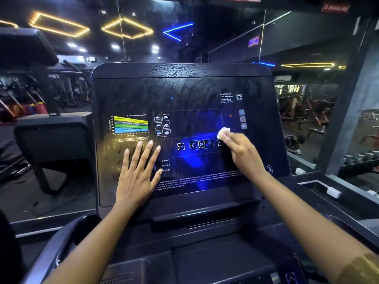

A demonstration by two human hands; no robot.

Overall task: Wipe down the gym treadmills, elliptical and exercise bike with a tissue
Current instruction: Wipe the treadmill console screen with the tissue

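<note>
1. Treadmill console (184, 89): a large dark glossy panel, tilted back toward the viewer, its surface streaked and smeared. White lettering and a blue glow show across the lower middle.
2. Neighbouring machine (51, 140): a dark console and frame to the left, standing apart from the treadmill.
3. Ceiling light strips (59, 24): yellow diamond outlines, with one blue angle beside them, seen in the dark behind the console.
4. Left hand (137, 173): laid flat, palm down, on the lower left of the panel. Its fingers are straight and slightly spread, the tips just below the chart.
5. Right hand (244, 152): reaching up across the right side of the panel. Its fingers are bunched together and bent over the tissue, holding it against the surface.
6. Heart-rate chart (131, 125): yellow, green and blue bands printed on the left of the panel.
7. Tissue (223, 133): a small white wad on the panel, under the right fingertips, up and right of the OK button.
8. OK button (201, 144): yellow-edged, flanked by arrow keys, between the two hands.
</note>
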